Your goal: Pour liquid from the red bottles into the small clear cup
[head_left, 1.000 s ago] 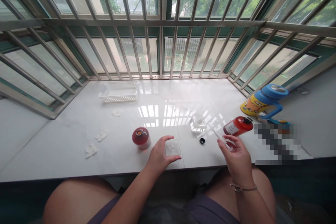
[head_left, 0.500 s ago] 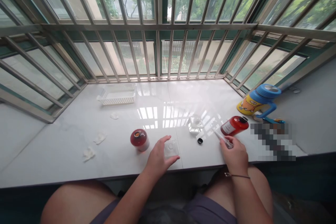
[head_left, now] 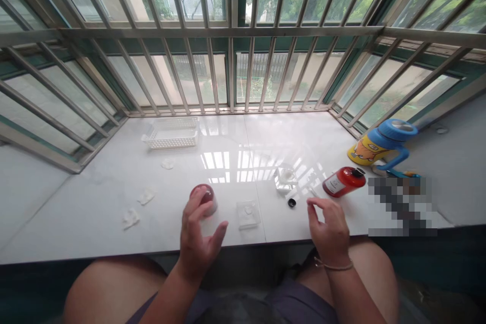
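Red bottle (head_left: 210, 195) sits on the surface (head_left: 228, 134), near side, left of centre. Left to right, we log: three crumpled white scraps (head_left: 146, 196) at left, two near and one farther off; behind them, a white basket (head_left: 172, 140) at the far edge. Next, we have the left hand (head_left: 199, 240) over the red bottle, fingers bent across its top, thumb held well away, so loosely open; we can't tell how firmly it touches. Just right, a clear square piece (head_left: 247, 215) lies near the edge. Farther right, we note a clear square container (head_left: 286, 180) with a black cap (head_left: 291, 203) just nearer. The right hand (head_left: 329, 225) comes next, fingers curled, thumb and forefinger close together; we can't tell if they grip anything. Beyond it, a labelled red bottle with black top (head_left: 343, 182); far right, a blue-and-yellow flask (head_left: 379, 144).
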The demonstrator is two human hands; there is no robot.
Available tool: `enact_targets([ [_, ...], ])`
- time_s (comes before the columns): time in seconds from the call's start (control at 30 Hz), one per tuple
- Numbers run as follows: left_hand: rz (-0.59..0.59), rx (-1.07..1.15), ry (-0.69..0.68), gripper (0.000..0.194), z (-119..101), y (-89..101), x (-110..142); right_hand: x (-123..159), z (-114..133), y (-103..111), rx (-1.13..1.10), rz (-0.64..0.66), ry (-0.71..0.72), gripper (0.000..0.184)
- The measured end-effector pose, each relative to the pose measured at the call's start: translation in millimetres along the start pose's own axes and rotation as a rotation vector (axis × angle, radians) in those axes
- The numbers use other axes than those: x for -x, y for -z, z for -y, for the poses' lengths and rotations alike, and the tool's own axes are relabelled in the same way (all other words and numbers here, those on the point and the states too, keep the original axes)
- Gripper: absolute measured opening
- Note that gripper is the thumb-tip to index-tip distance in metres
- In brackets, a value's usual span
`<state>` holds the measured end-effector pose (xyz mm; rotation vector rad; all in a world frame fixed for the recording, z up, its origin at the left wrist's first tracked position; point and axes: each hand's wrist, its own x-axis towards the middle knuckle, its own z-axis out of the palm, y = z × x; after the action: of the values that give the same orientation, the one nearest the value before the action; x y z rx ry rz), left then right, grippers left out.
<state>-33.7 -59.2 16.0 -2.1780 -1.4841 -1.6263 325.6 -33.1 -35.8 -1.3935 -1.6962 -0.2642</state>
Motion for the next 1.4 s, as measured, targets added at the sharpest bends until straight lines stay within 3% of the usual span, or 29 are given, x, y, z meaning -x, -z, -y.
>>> enact_targets([
  [0.1, -0.052, -0.088, 0.121, 0.068, 16, 9.2, -9, -1, 33, -7, -0.192, 0.102, 0.033, 0.03],
  [0.23, 0.11, -0.052, 0.453, 0.096, 38, 6.2, -12, 3, 69, -26, -0.383, 0.34, 0.023, 0.063],
  [0.37, 0.203, 0.101, 0.715, 0.098, 50, -3.5, -9, 7, 91, -50, -0.465, 0.534, -0.046, 0.101],
  [0.5, 0.178, 0.133, 0.815, 0.081, 50, -5.8, -7, 8, 98, -66, -0.523, 0.634, -0.167, 0.089],
  [0.7, 0.171, 0.183, 0.884, 0.073, 39, 3.6, -8, 6, 92, -75, -0.546, 0.597, -0.24, 0.076],
  [0.9, 0.216, 0.321, 0.802, 0.072, 26, 14.6, -13, 0, 94, -63, -0.455, 0.48, -0.08, 0.095],
  [1.07, 0.313, 0.374, 0.749, 0.073, -6, 24.6, -25, 1, 114, -34, -0.463, 0.372, -0.022, 0.083],
  [1.3, 0.637, 0.607, 0.511, 0.076, -49, 30.0, -45, 2, 146, -5, -0.809, 0.571, -0.032, 0.083],
  [1.4, 0.697, 0.736, 0.404, 0.08, -57, 26.4, -47, -1, 151, -2, -0.978, 0.602, -0.086, 0.085],
])
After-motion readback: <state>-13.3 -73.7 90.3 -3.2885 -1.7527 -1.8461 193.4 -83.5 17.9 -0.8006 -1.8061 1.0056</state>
